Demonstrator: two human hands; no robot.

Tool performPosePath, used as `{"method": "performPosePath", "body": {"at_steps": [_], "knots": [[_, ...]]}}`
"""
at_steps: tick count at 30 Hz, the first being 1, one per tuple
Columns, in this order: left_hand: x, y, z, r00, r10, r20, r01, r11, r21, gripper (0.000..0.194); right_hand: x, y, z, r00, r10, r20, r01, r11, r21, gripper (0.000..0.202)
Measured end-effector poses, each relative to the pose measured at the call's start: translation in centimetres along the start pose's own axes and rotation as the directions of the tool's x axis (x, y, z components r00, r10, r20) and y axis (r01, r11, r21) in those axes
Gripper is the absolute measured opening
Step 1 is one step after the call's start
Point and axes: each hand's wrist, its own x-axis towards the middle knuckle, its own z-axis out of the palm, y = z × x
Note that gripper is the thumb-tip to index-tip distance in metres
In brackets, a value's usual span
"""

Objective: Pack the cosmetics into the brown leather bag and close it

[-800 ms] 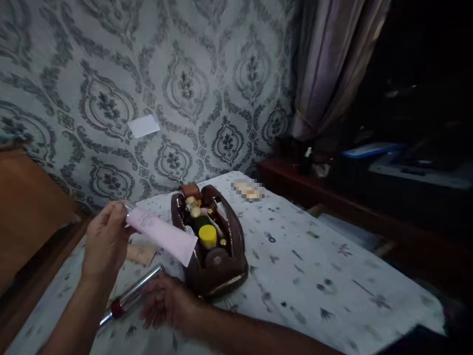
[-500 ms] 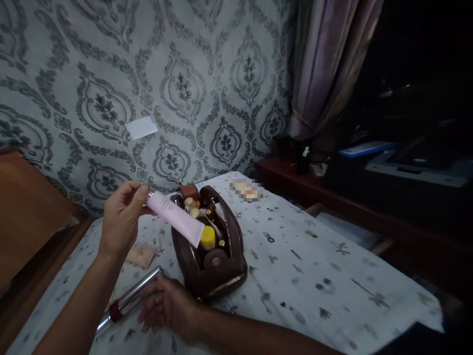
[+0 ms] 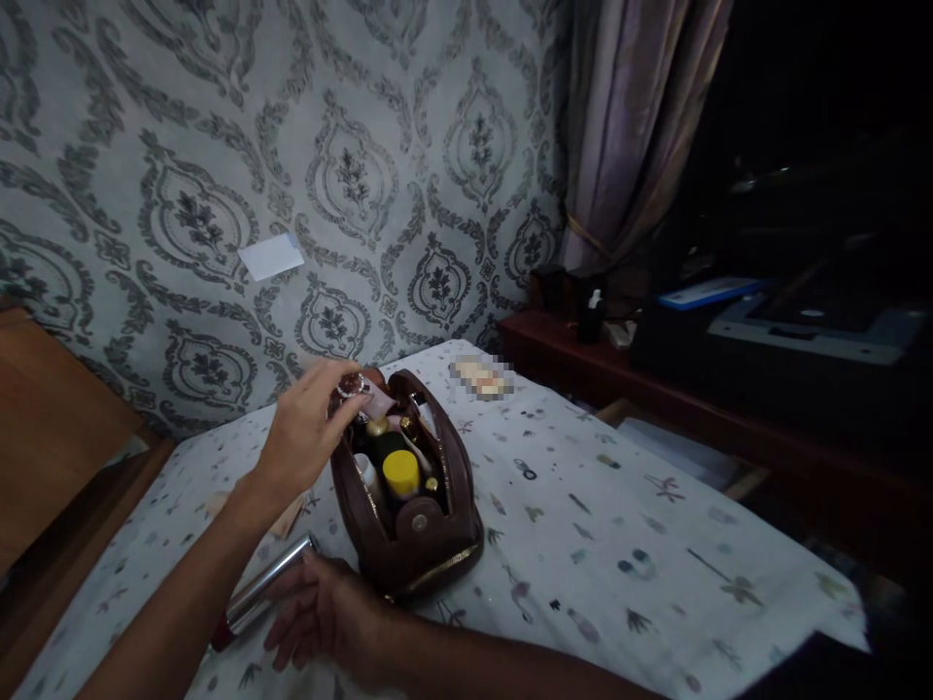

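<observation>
With the pink tube (image 3: pixel 380 401) at the bag's (image 3: pixel 408 559) eleven o'clock end, light, slow guiding past the zip (image 3: pixel 449 467) should avoid snagging. The left hand (image 3: pixel 302 433) pinches its clear cap (image 3: pixel 354 384), wrist arched, forearm slanting up from seven o'clock; the right hand (image 3: pixel 328 617) lies half-open at the bag's seven o'clock, beside the silver cylinder (image 3: pixel 269 588), contact unclear.

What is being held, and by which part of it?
The left hand holds the pink tube by its cap end. The right hand is open beside the silver tube, with no grip visible.
</observation>
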Motion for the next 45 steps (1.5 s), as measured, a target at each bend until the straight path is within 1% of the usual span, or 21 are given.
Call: {"method": "performPosePath", "body": {"at_steps": [2, 4, 6, 8, 10, 14, 16, 20, 22, 23, 26, 28, 31, 34, 37, 39, 42, 45], "knots": [[0.0, -0.1, 0.2, 0.994, 0.086, 0.062, -0.088, 0.996, 0.035, 0.017, -0.1, -0.1, 0.1, 1.000, 0.001, -0.006, -0.001, 1.000, 0.000, 0.068], [0.1, -0.2, 0.4, 0.982, 0.145, 0.124, -0.152, 0.987, 0.049, 0.015, -0.3, -0.1, 0.3, 1.000, 0.005, -0.007, -0.005, 1.000, -0.001, 0.065], [0.1, -0.4, 0.7, 0.963, 0.191, 0.191, -0.204, 0.977, 0.054, 0.013, -0.4, -0.2, 0.3, 1.000, 0.002, -0.010, -0.002, 1.000, 0.001, 0.064], [0.1, -0.6, 1.0, 0.935, 0.233, 0.268, -0.261, 0.963, 0.073, 0.013, -0.5, -0.3, 0.4, 1.000, 0.006, -0.012, -0.006, 1.000, 0.000, 0.065], [0.0, -0.8, 1.3, 0.888, 0.281, 0.365, -0.336, 0.937, 0.094, 0.016, -0.5, -0.4, 0.3, 1.000, 0.012, -0.011, -0.012, 1.000, -0.004, 0.068], [0.0, -0.4, 1.7, 0.767, 0.328, 0.552, -0.461, 0.880, 0.117, 0.027, -0.3, -0.4, 0.2, 1.000, 0.000, -0.001, 0.000, 1.000, -0.005, 0.071], [0.2, 0.1, 1.7, 0.722, 0.318, 0.615, -0.495, 0.858, 0.137, 0.029, -0.2, -0.3, 0.1, 1.000, -0.001, 0.001, 0.001, 1.000, -0.012, 0.071], [0.8, 1.4, 1.7, 0.617, 0.286, 0.734, -0.572, 0.803, 0.168, 0.022, 0.2, 0.1, -0.1, 1.000, -0.015, 0.008, 0.015, 0.999, -0.031, 0.069], [0.9, 2.0, 1.8, 0.580, 0.270, 0.768, -0.602, 0.777, 0.182, 0.022, 0.4, 0.2, -0.2, 0.999, -0.029, 0.025, 0.029, 0.999, -0.034, 0.069], [0.8, 2.2, 1.9, 0.573, 0.263, 0.776, -0.610, 0.769, 0.190, 0.023, 0.4, 0.3, -0.3, 0.999, -0.035, 0.036, 0.036, 0.999, -0.035, 0.069], [0.7, 2.5, 1.9, 0.568, 0.249, 0.784, -0.605, 0.773, 0.192, 0.023, 0.6, 0.5, -0.6, 0.997, -0.059, 0.054, 0.061, 0.997, -0.041, 0.070], [0.8, 2.3, 1.7, 0.572, 0.251, 0.781, -0.570, 0.806, 0.159, 0.023, 0.6, 0.6, -0.6, 0.996, -0.073, 0.054, 0.075, 0.996, -0.044, 0.070], [1.0, 1.9, 1.4, 0.590, 0.259, 0.765, -0.487, 0.870, 0.081, 0.025, 0.6, 0.5, -0.5, 0.996, -0.063, 0.059, 0.066, 0.997, -0.045, 0.071], [1.1, 1.2, 1.5, 0.628, 0.258, 0.734, -0.395, 0.919, 0.015, 0.025, 0.6, 0.4, -0.4, 0.999, -0.035, 0.035, 0.037, 0.998, -0.048, 0.070], [1.1, 0.4, 1.8, 0.691, 0.198, 0.695, -0.296, 0.955, 0.022, 0.018, 0.7, 0.4, -0.4, 1.000, -0.014, 0.009, 0.015, 0.998, -0.053, 0.067], [1.0, -0.3, 2.0, 0.725, 0.155, 0.671, -0.236, 0.971, 0.031, 0.014, 0.8, 0.5, -0.5, 0.999, -0.028, 0.025, 0.029, 0.998, -0.048, 0.067], [1.0, -0.9, 2.2, 0.750, 0.131, 0.649, -0.174, 0.985, 0.002, 0.011, 0.9, 0.7, -0.6, 0.998, -0.045, 0.051, 0.047, 0.999, -0.028, 0.068], [1.0, -1.1, 2.2, 0.762, 0.104, 0.639, -0.149, 0.989, 0.017, 0.013, 0.8, 0.6, -0.5, 0.999, -0.024, 0.035, 0.025, 0.999, -0.024, 0.067]]}}
